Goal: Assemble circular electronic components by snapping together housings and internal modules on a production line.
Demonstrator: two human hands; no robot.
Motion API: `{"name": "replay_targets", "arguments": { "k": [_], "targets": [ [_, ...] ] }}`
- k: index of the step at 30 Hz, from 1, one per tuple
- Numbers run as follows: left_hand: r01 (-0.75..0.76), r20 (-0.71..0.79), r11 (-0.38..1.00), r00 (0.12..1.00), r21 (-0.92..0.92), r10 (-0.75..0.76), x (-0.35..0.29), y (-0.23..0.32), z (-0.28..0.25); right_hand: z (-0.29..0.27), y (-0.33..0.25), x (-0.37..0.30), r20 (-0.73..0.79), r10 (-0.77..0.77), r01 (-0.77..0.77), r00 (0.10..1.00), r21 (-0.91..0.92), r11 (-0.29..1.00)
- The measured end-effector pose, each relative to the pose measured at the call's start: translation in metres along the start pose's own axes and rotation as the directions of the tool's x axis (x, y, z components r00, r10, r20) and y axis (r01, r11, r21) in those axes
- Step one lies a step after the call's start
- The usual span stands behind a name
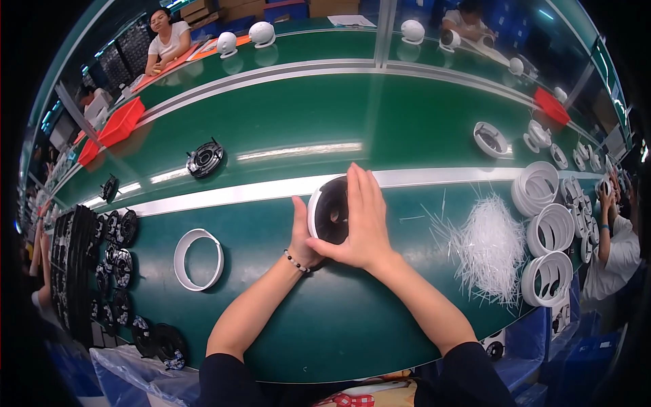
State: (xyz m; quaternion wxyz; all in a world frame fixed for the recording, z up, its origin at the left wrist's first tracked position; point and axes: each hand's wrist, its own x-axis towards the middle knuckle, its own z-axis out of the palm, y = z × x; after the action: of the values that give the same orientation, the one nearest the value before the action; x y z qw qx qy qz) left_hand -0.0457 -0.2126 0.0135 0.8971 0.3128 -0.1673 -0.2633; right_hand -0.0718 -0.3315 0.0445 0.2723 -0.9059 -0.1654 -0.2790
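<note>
1. The round disc with a black face and white plastic rim is between the two hands, in front of the person at the middle of the work surface. Its outline looks taller than wide, its long axis near upright with the top leaning slightly right; whether its lower edge touches the green tabletop cannot be told.
2. The left hand cups the disc's lower left, thumb raised beside the white rim; its other fingers are hidden.
3. The right hand presses from the right, fingers straight and together, thumb across the lower front. Both hands hold the disc, so neither is nearer, but the right one covers more of it and masks its right side.
4. Just beyond the disc runs a pale, flat edging strip.
5. Left of the hands, well apart, stands a white plastic ring; farther left are black round parts with openwork faces.
6. To the right lies a loose heap of thin, translucent white strips, with stacked white plastic rings just beside it.
</note>
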Motion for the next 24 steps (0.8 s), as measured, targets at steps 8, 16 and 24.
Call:
{"name": "replay_targets", "arguments": {
  "k": [8,16,24],
  "targets": [
    [-0.105,-0.139,0.994,0.985,-0.029,0.1,0.0,0.017,0.016,0.004,-0.022,0.018,-0.08,0.068,-0.065,0.994,0.045,0.997],
    [-0.162,0.012,0.974,0.986,-0.156,0.166,-0.006,0.034,0.007,0.009,-0.044,0.026,-0.189,0.056,-0.064,0.98,-0.033,0.997],
    [-0.199,0.099,0.98,0.975,0.012,0.197,-0.01,0.038,0.039,0.008,-0.023,0.015,-0.34,-0.048,0.115,0.939,0.177,0.977]
  ]
}}
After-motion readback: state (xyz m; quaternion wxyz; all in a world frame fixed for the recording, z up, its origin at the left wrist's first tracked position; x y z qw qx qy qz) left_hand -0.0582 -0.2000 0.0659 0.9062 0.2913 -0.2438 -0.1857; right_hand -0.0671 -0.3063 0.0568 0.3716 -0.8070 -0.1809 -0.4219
